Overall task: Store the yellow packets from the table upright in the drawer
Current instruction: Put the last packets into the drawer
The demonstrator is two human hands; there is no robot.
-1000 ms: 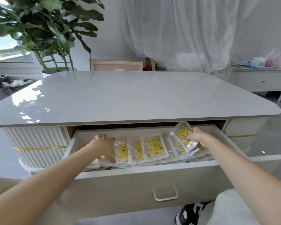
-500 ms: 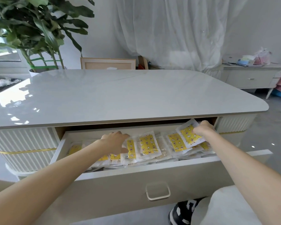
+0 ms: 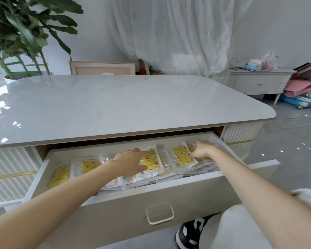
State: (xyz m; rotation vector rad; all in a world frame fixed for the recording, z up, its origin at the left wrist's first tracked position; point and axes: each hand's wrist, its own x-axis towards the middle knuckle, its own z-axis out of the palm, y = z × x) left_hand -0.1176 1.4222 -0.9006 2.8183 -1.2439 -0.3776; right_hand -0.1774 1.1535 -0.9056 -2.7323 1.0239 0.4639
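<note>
Row of yellow packets (image 3: 182,156) slanted across the drawer (image 3: 124,221), long axes front to back. Rested left grip (image 3: 131,162), spread loose, mid-row; curled right grip (image 3: 203,150) over the right end, hold unclear.

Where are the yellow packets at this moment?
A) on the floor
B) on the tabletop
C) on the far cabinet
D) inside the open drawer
D: the yellow packets fill the open drawer, with the left hand and right hand reaching in among them.
</note>
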